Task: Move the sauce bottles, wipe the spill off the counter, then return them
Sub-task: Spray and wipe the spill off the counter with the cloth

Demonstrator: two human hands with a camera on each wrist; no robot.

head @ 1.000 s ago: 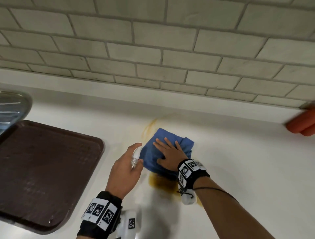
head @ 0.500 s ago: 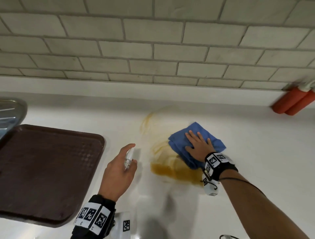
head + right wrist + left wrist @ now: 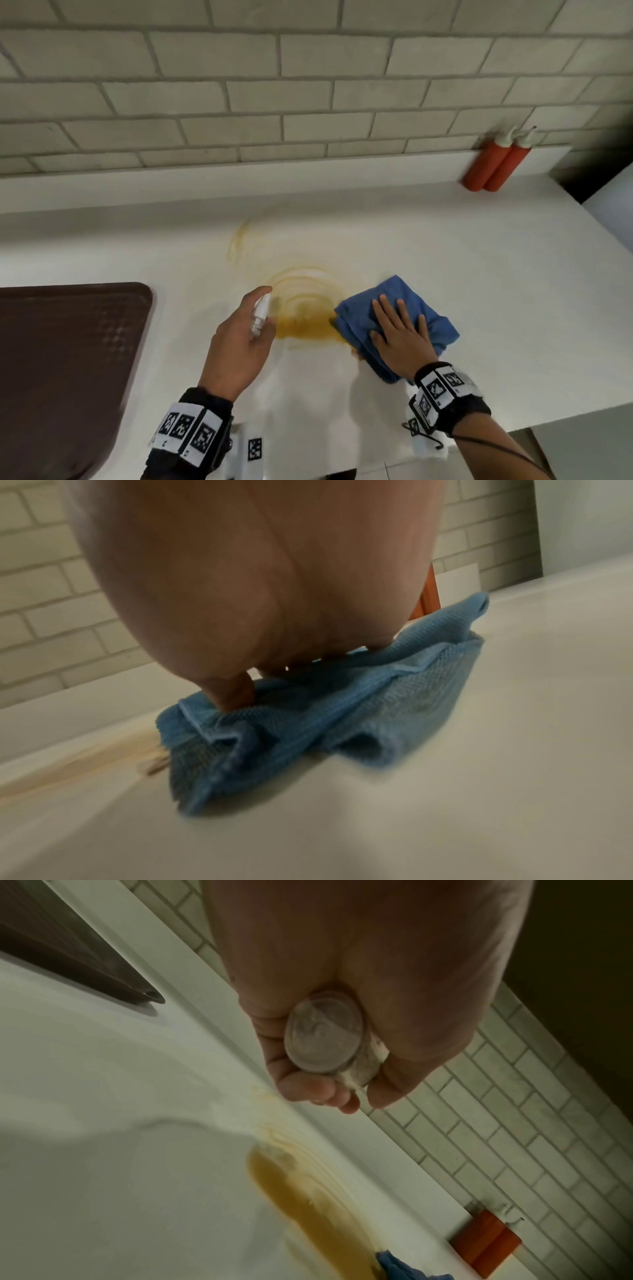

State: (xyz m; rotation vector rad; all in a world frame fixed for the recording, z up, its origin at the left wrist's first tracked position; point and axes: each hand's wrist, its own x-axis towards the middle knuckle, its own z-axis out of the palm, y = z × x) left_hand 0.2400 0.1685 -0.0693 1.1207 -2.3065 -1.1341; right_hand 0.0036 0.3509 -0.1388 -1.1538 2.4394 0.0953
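The spill point(image 3: 305, 308), an amber pool with thin ring-shaped smears on its wall side, lies out on the white surface point(image 3: 479, 274), and everything else is placed from it. Just beside it on the right, touching its edge, is the folded blue cloth point(image 3: 431, 329), pressed flat under the right hand point(image 3: 399, 337), whose grip is wide, fingers straight and spread on the fabric. Just on the spill's left the left hand point(image 3: 239, 346) has its grip curled round a small clear spray bottle point(image 3: 260, 313), nozzle toward the pool. The two red sauce bottles point(image 3: 495, 162) stand together well apart from the spill, to the right against the tiled wall point(image 3: 308, 102), so they look already moved aside. The wiping is judged half done: to finish well, keep the palm flat and draw the cloth leftward across the pool, then over the fainter rings, turning to a clean fold so liquid lifts rather than spreads. There is open room right of the spill up to the surface's end; left of it the brown tray point(image 3: 68, 359) limits the sweep.
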